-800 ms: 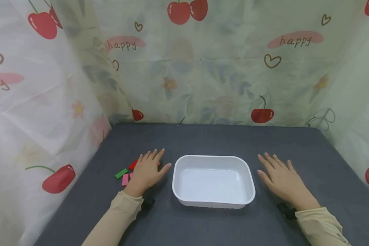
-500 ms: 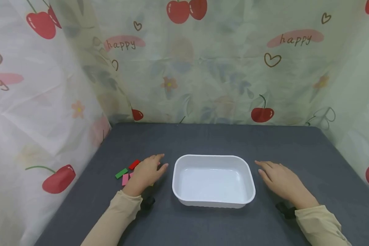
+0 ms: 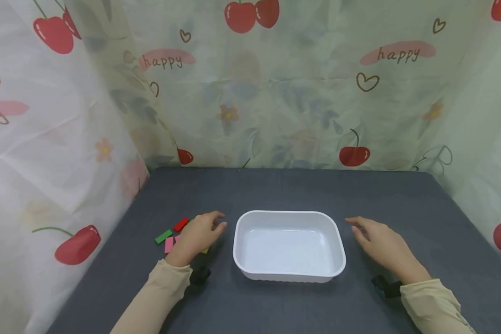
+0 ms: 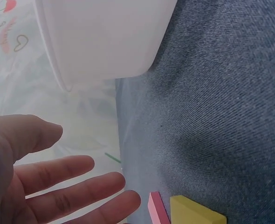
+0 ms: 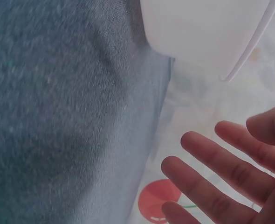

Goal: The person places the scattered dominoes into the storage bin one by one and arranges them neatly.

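A white rectangular tray [image 3: 250,222] sits empty in the middle of the grey table. My left hand [image 3: 198,234] hovers just left of it, fingers relaxed and holding nothing, above small flat blocks: red [image 3: 181,224], green [image 3: 163,236], pink [image 3: 169,244] and a yellow one [image 3: 206,251] partly hidden under the palm. The left wrist view shows the loose fingers [image 4: 77,189], the pink block [image 4: 157,209], the yellow block [image 4: 195,213] and the tray wall [image 4: 105,42]. My right hand [image 3: 380,246] hovers right of the tray, empty, its fingers [image 5: 221,168] spread loosely.
The grey table [image 3: 292,190] is walled on three sides by a pale curtain [image 3: 275,93] printed with cherries. A dark strap shows at each wrist [image 3: 200,276] [image 3: 384,287].
Both hands have lifted off the table and their fingers have curled loosely. The left hand has drawn back a little over the blocks. The tray has not moved.
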`<move>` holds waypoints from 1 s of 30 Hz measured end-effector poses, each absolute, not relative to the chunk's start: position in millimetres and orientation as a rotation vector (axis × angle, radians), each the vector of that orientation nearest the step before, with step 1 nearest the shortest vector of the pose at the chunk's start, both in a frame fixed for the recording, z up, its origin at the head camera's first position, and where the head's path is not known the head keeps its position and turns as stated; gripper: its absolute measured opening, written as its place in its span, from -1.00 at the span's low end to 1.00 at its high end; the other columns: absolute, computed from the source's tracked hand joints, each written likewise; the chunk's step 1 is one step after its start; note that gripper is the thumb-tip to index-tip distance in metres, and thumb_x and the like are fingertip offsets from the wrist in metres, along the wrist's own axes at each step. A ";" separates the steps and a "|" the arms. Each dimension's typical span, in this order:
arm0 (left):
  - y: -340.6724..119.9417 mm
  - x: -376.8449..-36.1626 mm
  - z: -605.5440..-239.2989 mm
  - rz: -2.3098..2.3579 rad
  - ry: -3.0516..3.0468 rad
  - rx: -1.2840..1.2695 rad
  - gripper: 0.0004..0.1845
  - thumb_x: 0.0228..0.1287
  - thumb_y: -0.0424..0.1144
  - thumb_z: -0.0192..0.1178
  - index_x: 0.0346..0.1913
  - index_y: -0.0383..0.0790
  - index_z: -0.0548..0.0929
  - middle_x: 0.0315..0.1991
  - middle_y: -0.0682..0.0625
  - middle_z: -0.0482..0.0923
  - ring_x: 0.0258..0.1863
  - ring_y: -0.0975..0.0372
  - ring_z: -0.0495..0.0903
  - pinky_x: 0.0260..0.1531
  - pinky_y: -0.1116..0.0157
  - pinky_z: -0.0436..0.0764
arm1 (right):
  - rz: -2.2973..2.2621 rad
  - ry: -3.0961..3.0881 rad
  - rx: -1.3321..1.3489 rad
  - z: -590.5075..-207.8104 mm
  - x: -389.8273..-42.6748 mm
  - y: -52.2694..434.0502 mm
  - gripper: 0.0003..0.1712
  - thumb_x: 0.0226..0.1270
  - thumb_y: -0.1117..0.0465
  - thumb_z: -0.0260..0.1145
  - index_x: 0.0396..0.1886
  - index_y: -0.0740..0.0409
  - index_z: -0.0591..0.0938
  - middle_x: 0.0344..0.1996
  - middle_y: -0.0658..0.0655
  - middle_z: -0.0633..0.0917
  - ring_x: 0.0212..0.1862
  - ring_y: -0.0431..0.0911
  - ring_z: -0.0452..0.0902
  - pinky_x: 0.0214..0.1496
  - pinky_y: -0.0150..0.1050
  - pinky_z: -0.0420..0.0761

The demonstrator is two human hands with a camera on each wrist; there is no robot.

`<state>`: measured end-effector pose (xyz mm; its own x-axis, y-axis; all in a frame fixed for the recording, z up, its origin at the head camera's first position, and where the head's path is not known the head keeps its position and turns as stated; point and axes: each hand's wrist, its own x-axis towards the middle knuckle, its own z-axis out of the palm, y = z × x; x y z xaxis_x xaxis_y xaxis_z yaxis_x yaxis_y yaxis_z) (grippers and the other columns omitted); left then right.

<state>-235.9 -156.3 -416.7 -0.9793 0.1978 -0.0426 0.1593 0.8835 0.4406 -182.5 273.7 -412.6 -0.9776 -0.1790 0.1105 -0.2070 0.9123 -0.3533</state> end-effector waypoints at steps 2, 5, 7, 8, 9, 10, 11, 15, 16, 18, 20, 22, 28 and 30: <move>-158.3 -235.6 -415.5 0.699 2.967 0.281 -0.59 0.34 -0.01 0.16 0.17 -0.11 0.58 -0.06 -0.05 0.67 -0.15 0.16 0.64 -0.13 0.09 0.65 | 0.626 -2.984 0.285 -412.8 -182.2 273.4 -0.62 0.46 0.13 0.11 0.20 0.08 0.56 0.09 0.28 0.64 0.00 0.15 0.63 -0.15 0.13 0.58; -161.8 -235.4 -414.0 0.717 2.973 0.284 -0.60 0.35 -0.02 0.15 0.16 -0.10 0.59 -0.09 -0.04 0.67 -0.18 0.17 0.62 -0.14 0.11 0.64 | 0.738 -2.962 0.266 -413.7 -182.1 272.2 -0.63 0.47 0.14 0.11 0.19 0.09 0.56 0.05 0.27 0.66 -0.02 0.15 0.63 -0.12 0.12 0.59; -164.3 -235.3 -413.4 0.738 2.972 0.283 -0.61 0.36 -0.02 0.14 0.16 -0.09 0.59 -0.10 -0.03 0.66 -0.19 0.18 0.62 -0.15 0.13 0.64 | 0.832 -2.945 0.258 -414.7 -182.1 271.4 -0.63 0.48 0.14 0.09 0.19 0.11 0.55 0.03 0.27 0.67 0.00 0.16 0.63 -0.10 0.11 0.60; -165.4 -235.0 -412.9 0.751 2.970 0.281 -0.61 0.36 -0.01 0.13 0.16 -0.09 0.59 -0.10 -0.02 0.66 -0.19 0.18 0.61 -0.16 0.14 0.64 | 0.881 -2.939 0.253 -415.0 -182.0 271.0 -0.62 0.49 0.13 0.09 0.20 0.12 0.54 0.02 0.26 0.68 0.00 0.16 0.63 -0.10 0.10 0.61; -166.6 -234.8 -412.7 0.764 2.966 0.280 -0.61 0.36 -0.02 0.13 0.16 -0.09 0.59 -0.11 -0.02 0.66 -0.19 0.19 0.61 -0.18 0.15 0.64 | 0.937 -2.932 0.249 -415.3 -182.1 270.8 -0.62 0.50 0.11 0.08 0.20 0.13 0.54 0.01 0.26 0.68 0.00 0.16 0.64 -0.10 0.07 0.62; -167.8 -234.7 -412.5 0.776 2.962 0.277 -0.61 0.37 -0.02 0.12 0.16 -0.09 0.59 -0.10 -0.01 0.66 -0.19 0.19 0.61 -0.18 0.16 0.64 | 0.994 -2.922 0.251 -415.2 -182.2 270.6 -0.61 0.51 0.09 0.07 0.20 0.14 0.53 0.00 0.26 0.68 0.00 0.15 0.64 -0.10 0.05 0.64; -168.5 -234.3 -412.1 0.788 2.957 0.271 -0.61 0.37 -0.02 0.12 0.16 -0.09 0.59 -0.10 -0.02 0.66 -0.19 0.18 0.61 -0.19 0.17 0.64 | 1.046 -2.914 0.252 -415.2 -182.3 270.4 -0.59 0.51 0.07 0.07 0.21 0.16 0.52 -0.01 0.27 0.68 0.00 0.15 0.64 -0.10 0.02 0.65; -171.8 -233.3 -410.6 0.826 2.938 0.248 -0.62 0.38 -0.02 0.12 0.16 -0.08 0.58 -0.10 -0.02 0.65 -0.20 0.18 0.59 -0.24 0.21 0.64 | 1.221 -2.876 0.261 -413.0 -183.0 269.2 -0.52 0.50 -0.02 0.09 0.21 0.20 0.51 -0.02 0.28 0.68 -0.04 0.12 0.67 -0.14 -0.06 0.67; -172.4 -233.6 -410.5 0.836 2.936 0.249 -0.62 0.38 -0.03 0.12 0.16 -0.09 0.58 -0.10 -0.02 0.65 -0.21 0.18 0.59 -0.25 0.21 0.63 | 1.257 -2.866 0.269 -412.3 -183.1 269.0 -0.51 0.49 -0.02 0.09 0.21 0.22 0.50 -0.02 0.31 0.67 -0.05 0.13 0.66 -0.15 -0.07 0.68; -174.1 -234.2 -410.4 0.860 2.939 0.254 -0.63 0.38 -0.04 0.12 0.16 -0.09 0.59 -0.10 -0.01 0.65 -0.21 0.18 0.60 -0.25 0.22 0.62 | 1.317 -2.855 0.265 -411.3 -183.3 268.6 -0.49 0.49 -0.02 0.10 0.22 0.24 0.49 0.01 0.32 0.65 -0.04 0.14 0.66 -0.15 -0.10 0.68; -176.5 -234.9 -410.6 0.897 2.936 0.262 -0.64 0.39 -0.05 0.12 0.15 -0.10 0.60 -0.12 0.01 0.66 -0.21 0.19 0.61 -0.27 0.23 0.61 | 1.386 -2.834 0.272 -410.9 -183.5 268.4 -0.49 0.49 0.00 0.10 0.22 0.28 0.48 0.04 0.35 0.62 -0.03 0.15 0.65 -0.14 -0.12 0.68; -179.1 -236.0 -411.0 0.938 2.925 0.260 -0.65 0.40 -0.07 0.11 0.15 -0.12 0.59 -0.13 0.01 0.67 -0.22 0.19 0.61 -0.30 0.25 0.59 | 1.452 -2.814 0.281 -411.2 -183.9 268.6 -0.48 0.49 0.02 0.11 0.22 0.32 0.47 0.08 0.39 0.59 -0.02 0.17 0.65 -0.14 -0.14 0.68; -184.3 -237.5 -409.3 1.018 2.903 0.212 -0.66 0.41 -0.12 0.09 0.15 -0.13 0.58 -0.09 -0.02 0.66 -0.25 0.18 0.57 -0.35 0.29 0.57 | 1.667 -2.763 0.281 -414.5 -185.2 270.6 -0.48 0.47 0.11 0.15 0.24 0.40 0.42 0.21 0.46 0.47 0.07 0.21 0.58 -0.11 -0.10 0.68; -185.3 -236.9 -408.4 1.035 2.903 0.203 -0.66 0.41 -0.11 0.09 0.15 -0.12 0.59 -0.09 -0.02 0.66 -0.25 0.18 0.57 -0.35 0.29 0.57 | 1.738 -2.760 0.262 -415.2 -185.5 271.0 -0.45 0.45 0.12 0.17 0.27 0.41 0.39 0.24 0.47 0.43 0.10 0.20 0.55 -0.08 -0.05 0.67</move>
<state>-236.9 -185.3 -408.4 -0.9900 0.1410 -0.0058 0.1055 0.7670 0.6329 -185.5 271.0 -415.2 -0.9787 -0.2037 -0.0252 -0.0654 0.4255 -0.9026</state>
